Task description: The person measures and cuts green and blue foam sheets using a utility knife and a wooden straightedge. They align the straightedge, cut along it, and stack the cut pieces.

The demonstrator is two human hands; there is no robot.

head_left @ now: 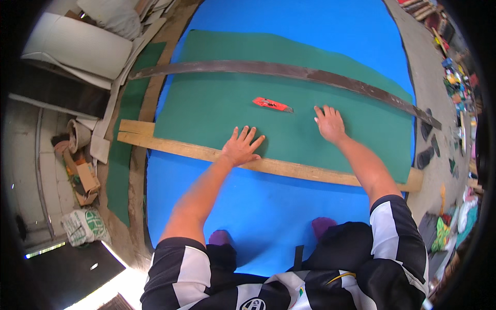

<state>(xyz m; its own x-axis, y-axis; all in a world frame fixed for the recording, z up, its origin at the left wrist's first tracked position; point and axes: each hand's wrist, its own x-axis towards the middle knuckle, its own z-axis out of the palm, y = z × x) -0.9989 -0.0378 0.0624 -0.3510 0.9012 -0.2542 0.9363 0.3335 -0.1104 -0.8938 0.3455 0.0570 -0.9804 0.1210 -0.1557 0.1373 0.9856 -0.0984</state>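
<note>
Hands, left (242,147) and right (329,124), spread flat on green sheet (217,103) over blue floor mat (268,206)

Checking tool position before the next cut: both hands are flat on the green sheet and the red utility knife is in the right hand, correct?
Not quite. The head view shows the red utility knife lying loose on the green sheet, in neither hand. The left hand and the right hand are both flat on the sheet, as you said, with the knife lying beyond them and between the two.
</note>
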